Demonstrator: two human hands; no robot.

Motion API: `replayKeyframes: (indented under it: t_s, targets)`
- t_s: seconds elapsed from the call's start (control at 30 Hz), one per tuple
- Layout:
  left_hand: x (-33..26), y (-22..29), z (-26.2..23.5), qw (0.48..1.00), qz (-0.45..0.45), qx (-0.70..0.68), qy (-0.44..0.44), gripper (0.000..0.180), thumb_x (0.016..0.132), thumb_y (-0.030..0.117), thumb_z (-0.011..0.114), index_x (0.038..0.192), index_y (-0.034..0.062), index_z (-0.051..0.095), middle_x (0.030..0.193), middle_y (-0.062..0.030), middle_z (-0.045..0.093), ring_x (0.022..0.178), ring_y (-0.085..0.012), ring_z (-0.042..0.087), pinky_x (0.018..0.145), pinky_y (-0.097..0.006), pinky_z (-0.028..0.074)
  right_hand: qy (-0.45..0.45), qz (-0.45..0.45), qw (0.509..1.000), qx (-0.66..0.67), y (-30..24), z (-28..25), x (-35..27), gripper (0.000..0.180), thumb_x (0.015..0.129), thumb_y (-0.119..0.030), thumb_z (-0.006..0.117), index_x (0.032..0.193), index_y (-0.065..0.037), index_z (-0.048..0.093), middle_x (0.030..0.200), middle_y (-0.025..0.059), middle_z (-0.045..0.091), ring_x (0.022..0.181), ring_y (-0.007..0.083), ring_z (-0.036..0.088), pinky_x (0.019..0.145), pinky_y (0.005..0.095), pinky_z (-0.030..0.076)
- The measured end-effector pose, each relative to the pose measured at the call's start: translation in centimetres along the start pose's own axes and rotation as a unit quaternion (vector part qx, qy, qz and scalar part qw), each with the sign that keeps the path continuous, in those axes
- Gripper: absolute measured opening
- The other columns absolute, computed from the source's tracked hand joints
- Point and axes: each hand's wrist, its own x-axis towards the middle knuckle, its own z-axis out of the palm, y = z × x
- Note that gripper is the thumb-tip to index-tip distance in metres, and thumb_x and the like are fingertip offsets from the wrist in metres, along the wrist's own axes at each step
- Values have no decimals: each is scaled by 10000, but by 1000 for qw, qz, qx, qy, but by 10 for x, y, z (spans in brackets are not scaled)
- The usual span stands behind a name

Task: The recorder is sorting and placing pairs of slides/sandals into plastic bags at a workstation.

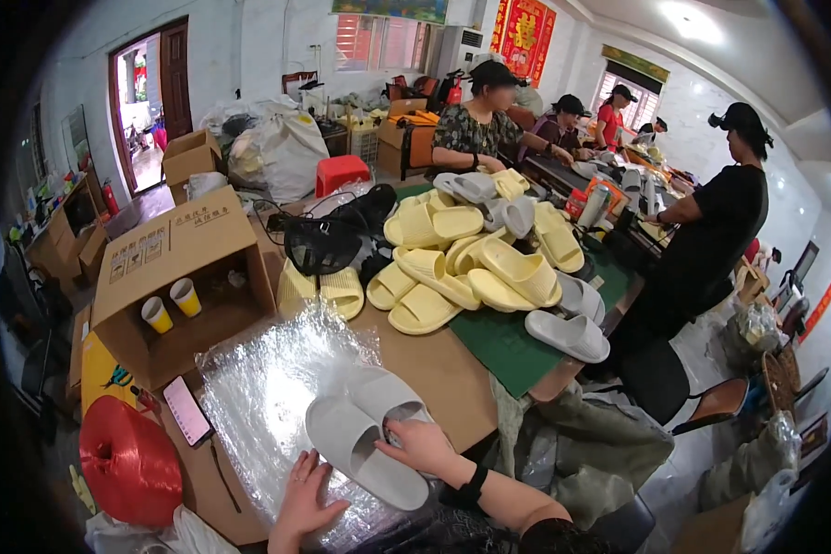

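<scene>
A pair of light grey slippers [360,471] lies over the stack of clear plastic bags [249,397] in front of me. My right hand [420,448] grips the pair at the inner edges by the foot openings, some fingertips hidden there. My left hand [307,499] rests flat on the shiny plastic just left of the slippers, fingers apart, with nothing in it. Beyond the bags, a heap of pale yellow slippers [517,272] is piled on the table, with grey ones mixed in. One grey slipper [568,335] sits at the heap's right edge.
An open cardboard box [180,240] with two yellow-and-white cups [185,297] stands at left. Nearer are a red twine roll [131,462], a phone [187,411] and scissors [117,376]. A black bag [328,240] lies behind. Co-workers sit and stand along the far tables.
</scene>
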Motion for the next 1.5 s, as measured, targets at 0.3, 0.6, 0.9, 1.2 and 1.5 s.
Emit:
replayKeyframes:
  t_s: [0.3,0.6,0.9,1.2,1.5]
  targets:
    - [-4,7,0,995,9,93,-24,802,794,515,739,1367,-7,530,1503,-312,395,1427,-494,320,1171,-498,311,26,17,998,48,12,-3,-9,270,883,-335,691,950,-74,668,731,137,637,704,351,652,624,456,510]
    - [-1,15,11,979,41,200,-10,602,1013,388,485,1446,-27,442,1513,-348,340,1450,-515,239,1210,-526,237,113,113,985,58,32,-69,-63,186,853,-181,721,968,-41,678,713,145,637,611,295,623,572,385,488]
    - [17,28,4,998,32,57,9,864,798,464,785,1459,24,444,1503,-310,389,1419,-498,332,1169,-500,331,210,61,970,111,24,-95,-87,189,814,-136,752,819,-5,616,671,153,553,598,342,552,555,388,436]
    - [11,22,-10,985,65,156,37,562,773,405,806,1222,89,685,1413,-203,537,1288,-396,511,1085,-448,433,166,42,982,76,18,-101,-108,224,772,-136,769,760,-29,572,634,138,498,567,332,518,532,397,408]
    - [18,28,-15,994,-27,-28,98,303,992,230,587,1227,62,681,1293,-174,638,1205,-352,583,1029,-439,457,130,50,985,106,5,-109,-114,192,711,-120,761,813,-20,633,648,136,531,580,319,553,536,385,431]
